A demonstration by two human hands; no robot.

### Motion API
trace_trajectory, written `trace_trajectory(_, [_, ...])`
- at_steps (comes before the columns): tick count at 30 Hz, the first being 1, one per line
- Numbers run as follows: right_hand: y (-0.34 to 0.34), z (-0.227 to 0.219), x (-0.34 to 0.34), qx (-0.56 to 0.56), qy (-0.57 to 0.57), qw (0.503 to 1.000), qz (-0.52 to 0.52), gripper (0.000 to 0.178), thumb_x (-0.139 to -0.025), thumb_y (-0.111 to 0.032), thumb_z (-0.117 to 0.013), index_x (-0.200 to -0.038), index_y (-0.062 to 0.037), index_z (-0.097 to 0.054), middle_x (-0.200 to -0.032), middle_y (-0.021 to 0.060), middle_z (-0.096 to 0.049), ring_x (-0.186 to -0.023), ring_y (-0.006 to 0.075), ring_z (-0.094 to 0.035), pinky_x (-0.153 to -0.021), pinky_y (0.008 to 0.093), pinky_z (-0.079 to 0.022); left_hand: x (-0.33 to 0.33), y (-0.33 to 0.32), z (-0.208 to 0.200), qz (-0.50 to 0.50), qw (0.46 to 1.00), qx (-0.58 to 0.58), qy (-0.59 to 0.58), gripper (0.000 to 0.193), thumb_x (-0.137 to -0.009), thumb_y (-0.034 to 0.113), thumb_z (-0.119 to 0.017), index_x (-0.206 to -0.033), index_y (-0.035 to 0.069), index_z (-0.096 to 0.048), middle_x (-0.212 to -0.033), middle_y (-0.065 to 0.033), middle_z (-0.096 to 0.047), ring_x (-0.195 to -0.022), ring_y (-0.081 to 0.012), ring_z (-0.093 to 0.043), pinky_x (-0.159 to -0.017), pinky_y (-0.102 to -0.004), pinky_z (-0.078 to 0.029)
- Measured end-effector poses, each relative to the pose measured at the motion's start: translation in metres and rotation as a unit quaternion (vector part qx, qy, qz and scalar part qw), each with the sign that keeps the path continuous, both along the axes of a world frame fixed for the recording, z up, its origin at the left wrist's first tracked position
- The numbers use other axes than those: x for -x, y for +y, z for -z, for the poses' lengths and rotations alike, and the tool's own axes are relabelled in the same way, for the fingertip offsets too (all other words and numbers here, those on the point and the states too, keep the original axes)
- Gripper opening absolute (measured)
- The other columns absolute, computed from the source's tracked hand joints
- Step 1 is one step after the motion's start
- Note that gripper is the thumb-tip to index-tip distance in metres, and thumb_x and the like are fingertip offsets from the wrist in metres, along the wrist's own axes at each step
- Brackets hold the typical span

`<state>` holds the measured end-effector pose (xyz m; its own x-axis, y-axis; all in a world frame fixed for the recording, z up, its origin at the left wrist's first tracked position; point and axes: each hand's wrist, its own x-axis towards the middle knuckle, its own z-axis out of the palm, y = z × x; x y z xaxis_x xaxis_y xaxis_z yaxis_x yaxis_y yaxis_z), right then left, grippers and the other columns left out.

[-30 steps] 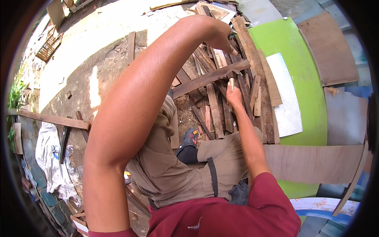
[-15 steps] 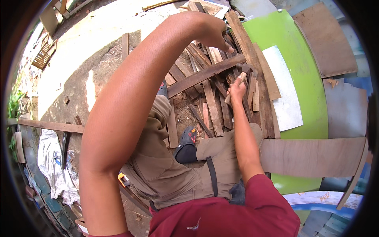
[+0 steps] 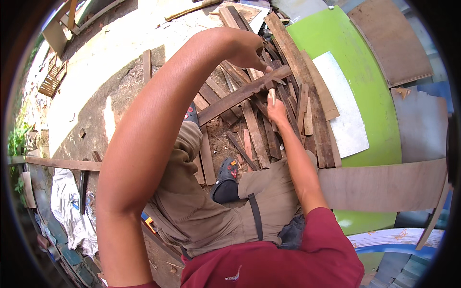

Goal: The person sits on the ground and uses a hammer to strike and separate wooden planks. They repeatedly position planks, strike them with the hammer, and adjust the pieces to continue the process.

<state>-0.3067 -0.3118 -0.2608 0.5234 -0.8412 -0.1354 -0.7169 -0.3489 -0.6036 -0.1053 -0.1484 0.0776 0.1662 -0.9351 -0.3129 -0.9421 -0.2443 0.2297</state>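
Observation:
My right hand (image 3: 276,111) is closed round the light wooden handle of a hammer (image 3: 271,85). The hammer's dark head lies against a dark brown plank (image 3: 240,96), near the plank's far right end. That plank slants across a heap of other boards. My left hand (image 3: 247,52) reaches over from the left, just beyond the same plank and close to the hammer head. Its fingers are curled downward, with a tip at the plank's far edge. What they hold, if anything, is hidden.
Loose boards (image 3: 257,134) lie heaped around my clog (image 3: 225,175). To the right are a long upright board (image 3: 288,43), a white sheet (image 3: 341,105) and a green panel (image 3: 379,86). A white cloth (image 3: 72,206) and a wooden crate (image 3: 53,77) are at the left.
My right hand has swung the hammer left, bringing its head from beside the plank's end onto the plank. My left hand has shifted slightly left and down in view.

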Motion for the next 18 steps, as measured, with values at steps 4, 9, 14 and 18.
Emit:
trace_trajectory(4, [-0.001,-0.001,-0.009,0.03,-0.14,0.985,0.092,0.066,-0.101,-0.051,-0.044,-0.09,0.0108,-0.065,-0.085,0.0368,-0.065,-0.089,0.0539,-0.064,-0.081,0.0575,-0.048,-0.005,0.002,0.002,-0.008,1.0,-0.006,0.003,0.073,-0.09,0.064,-0.063,-0.128,0.001,-0.064,-0.116,-0.0195,-0.07,-0.112,-0.0325,-0.067,-0.096,-0.0442,-0.052])
trace_trajectory(9, [-0.003,0.012,-0.001,0.059,-0.005,0.998,0.002,0.064,-0.101,-0.051,-0.045,-0.088,0.0092,-0.064,-0.08,0.0335,-0.064,-0.081,0.0492,-0.066,-0.075,0.0548,-0.05,-0.009,-0.003,0.005,0.006,1.0,-0.007,0.014,0.07,-0.092,0.06,-0.063,-0.127,0.0,-0.063,-0.121,-0.021,-0.068,-0.115,-0.0341,-0.065,-0.097,-0.0448,-0.052])
trace_trajectory(14, [0.002,-0.006,-0.007,0.016,-0.171,0.977,0.126,0.066,-0.101,-0.053,-0.045,-0.086,0.0092,-0.064,-0.079,0.0344,-0.064,-0.086,0.0527,-0.065,-0.075,0.0559,-0.049,-0.005,-0.004,0.002,-0.005,0.999,-0.045,0.019,0.068,-0.094,0.058,-0.062,-0.126,-0.002,-0.063,-0.117,-0.021,-0.069,-0.113,-0.0331,-0.067,-0.095,-0.0436,-0.053])
trace_trajectory(18, [0.015,0.009,-0.004,0.023,0.006,1.0,0.002,0.061,-0.101,-0.047,-0.046,-0.09,0.0104,-0.064,-0.087,0.0369,-0.065,-0.093,0.0539,-0.064,-0.081,0.0574,-0.049,-0.001,-0.006,0.011,0.021,0.999,-0.027,0.012,0.069,-0.093,0.06,-0.062,-0.126,0.0,-0.064,-0.116,-0.0202,-0.07,-0.112,-0.0331,-0.067,-0.094,-0.0438,-0.054])
